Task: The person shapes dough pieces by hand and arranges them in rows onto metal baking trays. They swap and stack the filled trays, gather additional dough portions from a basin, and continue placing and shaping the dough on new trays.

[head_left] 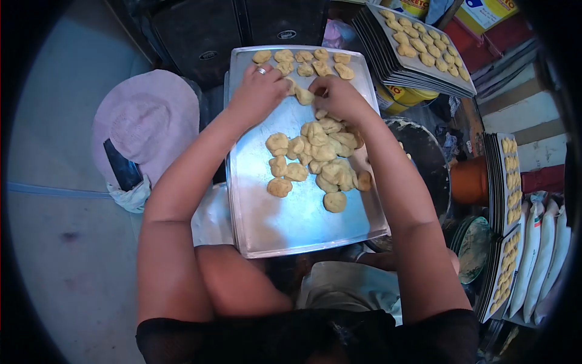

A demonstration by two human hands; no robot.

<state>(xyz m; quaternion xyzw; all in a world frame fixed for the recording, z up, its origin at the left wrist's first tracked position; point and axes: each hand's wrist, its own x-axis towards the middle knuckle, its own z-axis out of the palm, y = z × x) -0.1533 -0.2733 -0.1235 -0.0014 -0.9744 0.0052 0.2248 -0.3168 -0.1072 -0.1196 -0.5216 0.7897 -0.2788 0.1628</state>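
Note:
A metal baking tray (257, 212) lies before me, with lumps of pale yellow dough on it. Short rows of dough pieces (284, 56) line its far end. A loose heap of dough (327, 151) sits in the middle, with several separate lumps on its left. My left hand (259, 97), a ring on one finger, is closed at the dough near the rows. My right hand (344, 102) has curled fingers close to the left one. Between their fingertips is a dough piece (304, 96), apparently touched by both hands. The fingertips are partly hidden.
At the far right, a stack of trays (418, 45) carries shaped dough pieces; more loaded trays (511, 176) stand along the right side. A pink hat (148, 103) with a dark phone (123, 165) lies on the left. Black speakers (200, 36) stand behind the tray.

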